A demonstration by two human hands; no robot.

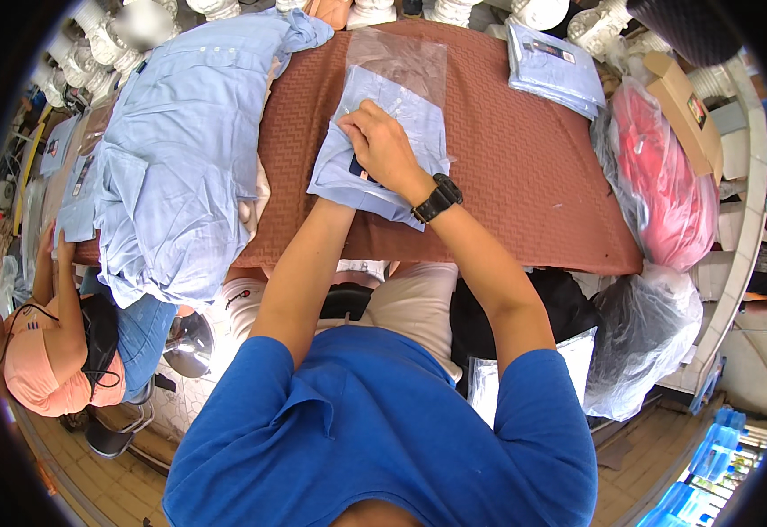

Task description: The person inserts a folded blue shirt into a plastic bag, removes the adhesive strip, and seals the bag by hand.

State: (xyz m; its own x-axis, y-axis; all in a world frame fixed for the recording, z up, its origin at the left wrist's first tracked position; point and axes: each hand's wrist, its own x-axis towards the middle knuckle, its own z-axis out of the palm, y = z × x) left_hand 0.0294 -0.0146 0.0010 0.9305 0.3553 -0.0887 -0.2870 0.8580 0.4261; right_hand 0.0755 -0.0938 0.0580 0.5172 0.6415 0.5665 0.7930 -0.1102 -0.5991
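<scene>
A folded light-blue shirt lies on the cloth-covered table in front of me. Beyond its far edge stretches a clear plastic bag, which seems to cover at least part of the shirt. My right hand is on top, its fingers curled and pinched together at the shirt's left part; a dark watch is on that wrist. A dark label shows partly beneath this hand. My left forearm reaches under the shirt's near edge, so the left hand itself is hidden by the fabric.
A large pile of light-blue shirts is at the left. Bagged folded shirts lie at the far right, near a red bundle in plastic and a cardboard box. A person in a peach top sits at the left. White balusters line the back.
</scene>
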